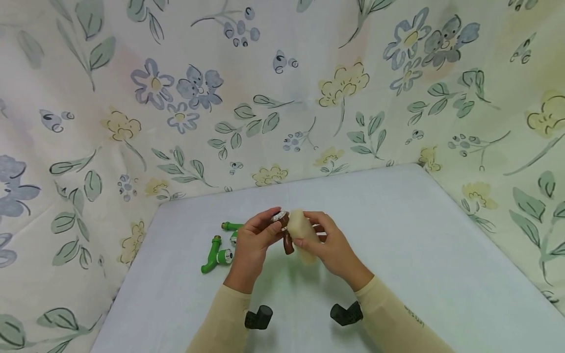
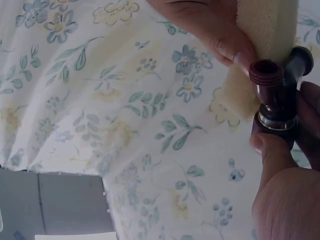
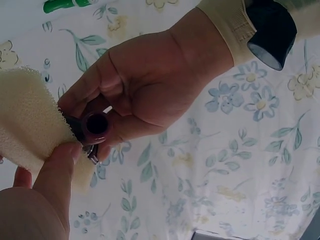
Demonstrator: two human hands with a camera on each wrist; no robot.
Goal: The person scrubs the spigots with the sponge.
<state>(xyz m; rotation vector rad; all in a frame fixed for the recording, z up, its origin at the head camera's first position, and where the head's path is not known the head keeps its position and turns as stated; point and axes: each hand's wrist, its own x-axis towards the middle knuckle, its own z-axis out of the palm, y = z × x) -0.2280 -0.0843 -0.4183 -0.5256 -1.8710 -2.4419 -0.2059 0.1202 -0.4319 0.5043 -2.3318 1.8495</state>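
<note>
My left hand (image 1: 252, 236) grips a dark brown plastic tap (image 1: 288, 243) by its silver-ringed knob end, thumb on one side and fingers on the other. The tap's threaded inlet (image 2: 266, 73) faces up in the left wrist view. A cream block of sponge (image 1: 302, 226) is pinched between the thumb and fingers of my right hand (image 1: 332, 243). It lies against the tap's side, and in the right wrist view the sponge (image 3: 32, 117) covers part of the tap's body. Both hands are raised close together over the table.
Just left of my left hand, a green tap (image 1: 214, 256) with a silver-faced knob lies on the white-covered table (image 1: 397, 245). Behind it is another green tap (image 1: 230, 226), partly hidden by the hand. Floral cloth (image 1: 273, 98) hangs around the table's back and sides.
</note>
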